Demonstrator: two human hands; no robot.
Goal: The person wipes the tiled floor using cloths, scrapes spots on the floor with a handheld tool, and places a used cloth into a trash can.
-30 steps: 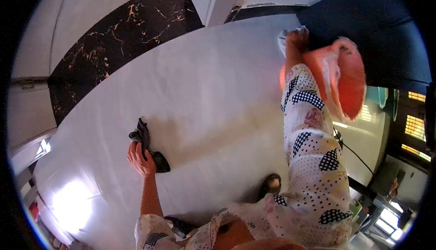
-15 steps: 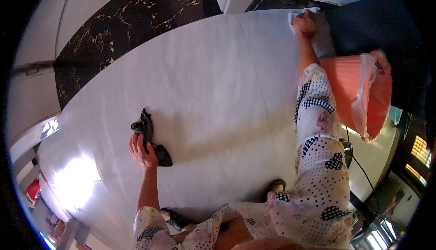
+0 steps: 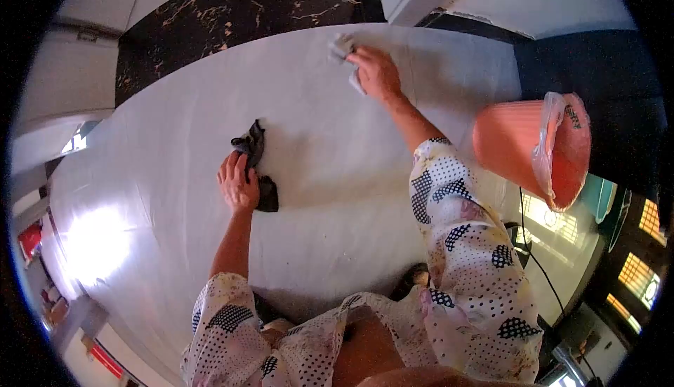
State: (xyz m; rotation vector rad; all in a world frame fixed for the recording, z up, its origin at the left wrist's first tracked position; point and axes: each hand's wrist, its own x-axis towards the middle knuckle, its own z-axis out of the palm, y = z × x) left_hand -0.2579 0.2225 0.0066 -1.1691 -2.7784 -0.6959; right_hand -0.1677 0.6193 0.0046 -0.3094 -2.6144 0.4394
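My right hand [image 3: 377, 72] is closed around a crumpled white cloth [image 3: 341, 48] and presses it to the pale floor, close to the dark marble-patterned strip. Part of the cloth hangs out below my fingers. On the left, my left hand [image 3: 239, 182] rests on the floor with its fingers curled over a bunched black cloth [image 3: 253, 145]. A second dark end of that cloth shows to the right of my palm. What lies under the left fingers is hidden.
An orange bin [image 3: 512, 138] with a clear plastic liner lies tipped on its side at the right. A black marble-patterned strip [image 3: 239, 18] borders the floor at the back. A dark cable [image 3: 544, 271] runs down at lower right. My feet in dark shoes [image 3: 411, 279] are below me.
My right hand has swept left with the white cloth, away from the far right corner. The view has shifted; the left hand still holds the black cloth.
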